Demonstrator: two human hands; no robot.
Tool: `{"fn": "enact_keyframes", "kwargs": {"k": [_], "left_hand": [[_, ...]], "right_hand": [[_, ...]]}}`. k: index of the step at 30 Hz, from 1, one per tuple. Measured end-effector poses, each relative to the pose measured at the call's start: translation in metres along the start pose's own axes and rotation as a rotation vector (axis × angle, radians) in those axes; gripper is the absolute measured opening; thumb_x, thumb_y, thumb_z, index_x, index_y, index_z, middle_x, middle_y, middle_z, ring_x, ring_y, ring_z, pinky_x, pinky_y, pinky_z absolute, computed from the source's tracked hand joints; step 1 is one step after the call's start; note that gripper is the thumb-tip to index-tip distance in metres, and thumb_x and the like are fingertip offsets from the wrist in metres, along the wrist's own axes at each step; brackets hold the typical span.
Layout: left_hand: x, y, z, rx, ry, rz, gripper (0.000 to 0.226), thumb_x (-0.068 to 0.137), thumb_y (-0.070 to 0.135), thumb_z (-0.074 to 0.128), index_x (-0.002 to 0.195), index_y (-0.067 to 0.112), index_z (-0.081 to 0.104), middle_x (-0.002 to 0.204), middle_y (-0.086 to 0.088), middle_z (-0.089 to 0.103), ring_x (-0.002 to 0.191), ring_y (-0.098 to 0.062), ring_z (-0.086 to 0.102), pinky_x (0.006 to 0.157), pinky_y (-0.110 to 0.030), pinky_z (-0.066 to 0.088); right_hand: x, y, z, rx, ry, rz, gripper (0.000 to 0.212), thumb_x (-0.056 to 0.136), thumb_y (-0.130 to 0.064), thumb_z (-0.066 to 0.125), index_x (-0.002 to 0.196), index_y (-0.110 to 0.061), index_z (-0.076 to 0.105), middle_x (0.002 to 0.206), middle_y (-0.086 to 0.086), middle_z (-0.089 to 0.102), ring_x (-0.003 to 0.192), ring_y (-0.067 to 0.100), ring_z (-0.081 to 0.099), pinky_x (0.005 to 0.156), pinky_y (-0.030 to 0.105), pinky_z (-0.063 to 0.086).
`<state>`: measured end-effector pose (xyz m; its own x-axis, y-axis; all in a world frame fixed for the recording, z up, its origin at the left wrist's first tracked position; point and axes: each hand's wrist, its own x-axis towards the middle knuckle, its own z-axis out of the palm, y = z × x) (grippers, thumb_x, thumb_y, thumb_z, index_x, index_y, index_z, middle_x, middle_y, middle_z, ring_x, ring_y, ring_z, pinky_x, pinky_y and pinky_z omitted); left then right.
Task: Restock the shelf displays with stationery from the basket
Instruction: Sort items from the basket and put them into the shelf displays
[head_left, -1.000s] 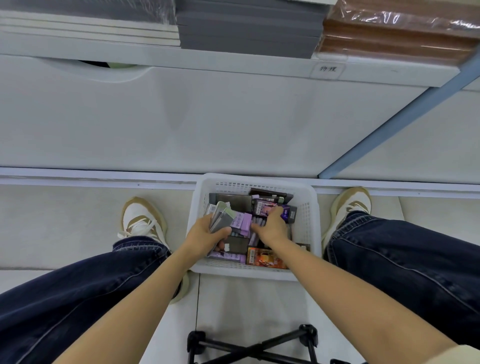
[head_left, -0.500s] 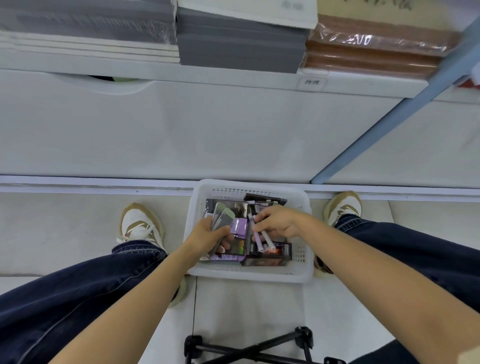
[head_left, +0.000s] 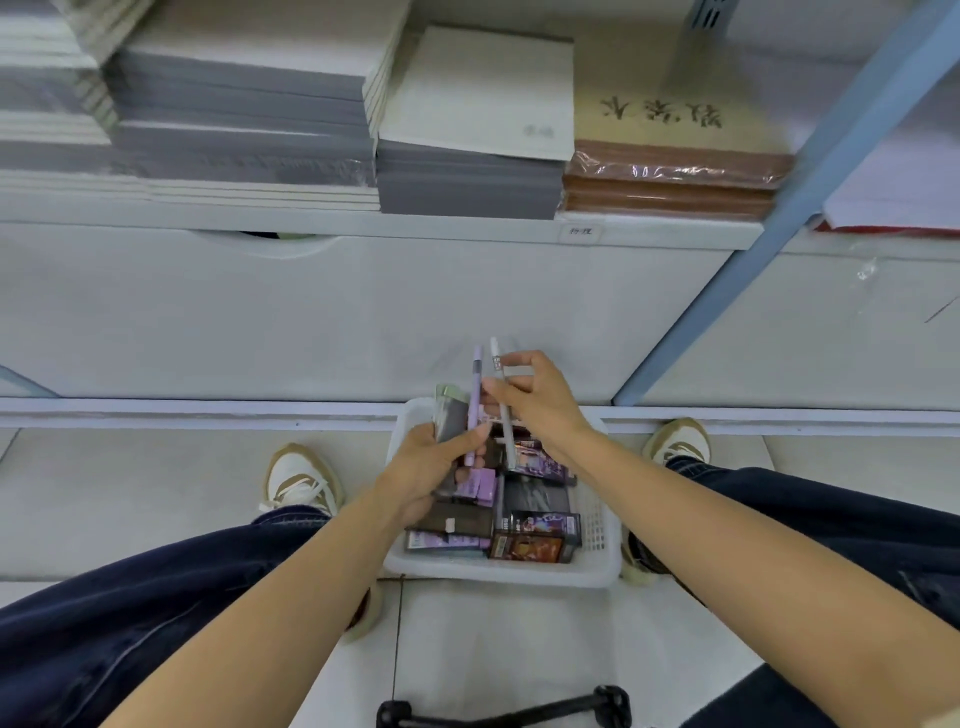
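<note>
Barely begun: white plastic basket (head_left: 498, 571) mostly full.
Your left hand (head_left: 426, 473) grips dark flat packets (head_left: 450, 418) — right hand (head_left: 540, 402) pinches a slim white pen (head_left: 495, 356).

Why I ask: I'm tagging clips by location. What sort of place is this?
Probably a stationery shop: stacked notebooks on a labelled shelf, and a basket of boxed stationery on the floor. The left hand grips packs, the right hand a white pen.

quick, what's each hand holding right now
left hand: gripping a stack of packets
right hand: pinching a white pen
</note>
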<state>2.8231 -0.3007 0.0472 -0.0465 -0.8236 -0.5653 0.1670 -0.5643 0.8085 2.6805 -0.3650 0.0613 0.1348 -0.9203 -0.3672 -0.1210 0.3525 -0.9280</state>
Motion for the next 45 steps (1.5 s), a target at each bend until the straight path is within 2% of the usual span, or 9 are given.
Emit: {"fn": "enact_keyframes", "kwargs": {"k": [3,6,9,13,17,25,28,34,45], "left_hand": [[-0.006,0.016,0.005,-0.002,0.041,0.096,0.015,0.088,0.020,0.070,0.081,0.007,0.068,0.076,-0.014,0.066,0.072,-0.027,0.058,0.061,-0.033,0.045],[-0.016,0.032,0.012,-0.007,0.069,0.160,0.018,0.087,0.021,0.072,0.093,0.004,0.070,0.082,-0.024,0.068,0.080,-0.032,0.052,0.068,-0.040,0.041],[-0.030,0.055,0.017,0.042,0.070,0.256,0.021,0.088,0.023,0.071,0.096,0.003,0.071,0.093,-0.030,0.069,0.068,-0.026,0.052,0.055,-0.029,0.037],[-0.052,0.093,0.020,0.079,0.082,0.381,0.035,0.088,0.022,0.071,0.105,-0.007,0.066,0.078,-0.021,0.064,0.058,-0.021,0.049,0.050,-0.026,0.035],[-0.080,0.137,0.027,0.143,0.059,0.488,0.028,0.088,0.023,0.071,0.101,-0.002,0.069,0.065,-0.006,0.061,0.049,-0.014,0.043,0.040,-0.019,0.033],[-0.140,0.227,0.045,0.173,-0.004,0.689,0.024,0.090,0.031,0.068,0.085,0.008,0.068,0.065,-0.004,0.065,0.050,-0.013,0.047,0.047,-0.024,0.037],[-0.157,0.257,0.048,0.128,0.024,0.743,0.025,0.091,0.032,0.066,0.097,0.008,0.069,0.068,-0.004,0.068,0.048,-0.011,0.048,0.046,-0.022,0.036],[-0.179,0.306,0.055,0.094,0.087,0.868,0.019,0.089,0.028,0.070,0.086,0.009,0.066,0.061,-0.003,0.065,0.049,-0.012,0.051,0.045,-0.022,0.037],[-0.162,0.367,0.048,0.098,0.119,0.965,0.019,0.083,0.026,0.076,0.082,0.009,0.068,0.059,-0.003,0.065,0.045,-0.012,0.052,0.041,-0.021,0.038]], "right_hand": [[-0.005,-0.022,-0.003,0.133,-0.024,-0.029,0.021,0.093,-0.004,0.060,0.110,0.006,0.054,0.106,0.027,0.067,0.083,0.026,0.071,0.077,0.031,0.060],[-0.012,-0.044,-0.003,0.135,-0.067,-0.073,0.007,0.095,-0.007,0.058,0.097,-0.002,0.054,0.109,0.026,0.066,0.094,0.031,0.069,0.084,0.034,0.058],[-0.023,-0.075,-0.003,0.090,-0.098,-0.155,0.006,0.096,-0.011,0.058,0.091,-0.008,0.055,0.111,0.022,0.068,0.101,0.029,0.068,0.088,0.033,0.056],[-0.042,-0.120,-0.004,0.073,-0.121,-0.275,0.008,0.095,-0.014,0.060,0.087,-0.011,0.057,0.110,0.021,0.069,0.096,0.027,0.068,0.080,0.026,0.057],[-0.063,-0.176,-0.014,-0.031,-0.047,-0.469,0.023,0.098,-0.024,0.054,0.109,-0.007,0.065,0.108,0.007,0.069,0.103,0.019,0.064,0.091,0.035,0.051],[-0.105,-0.295,-0.049,0.031,0.011,-0.803,0.013,0.095,-0.009,0.058,0.107,-0.009,0.063,0.087,0.006,0.073,0.083,0.016,0.070,0.063,0.023,0.054],[-0.121,-0.339,-0.066,0.073,0.049,-0.918,0.012,0.094,-0.004,0.058,0.102,-0.010,0.064,0.086,0.005,0.072,0.081,0.016,0.070,0.064,0.024,0.056],[-0.139,-0.419,-0.101,0.126,0.198,-1.104,0.009,0.092,-0.002,0.060,0.101,-0.005,0.063,0.092,0.017,0.070,0.084,0.024,0.072,0.072,0.031,0.060],[-0.071,-0.467,-0.090,-0.254,0.303,-1.069,0.015,0.091,-0.004,0.062,0.106,-0.001,0.063,0.092,0.014,0.069,0.079,0.015,0.070,0.067,0.020,0.058]]}}
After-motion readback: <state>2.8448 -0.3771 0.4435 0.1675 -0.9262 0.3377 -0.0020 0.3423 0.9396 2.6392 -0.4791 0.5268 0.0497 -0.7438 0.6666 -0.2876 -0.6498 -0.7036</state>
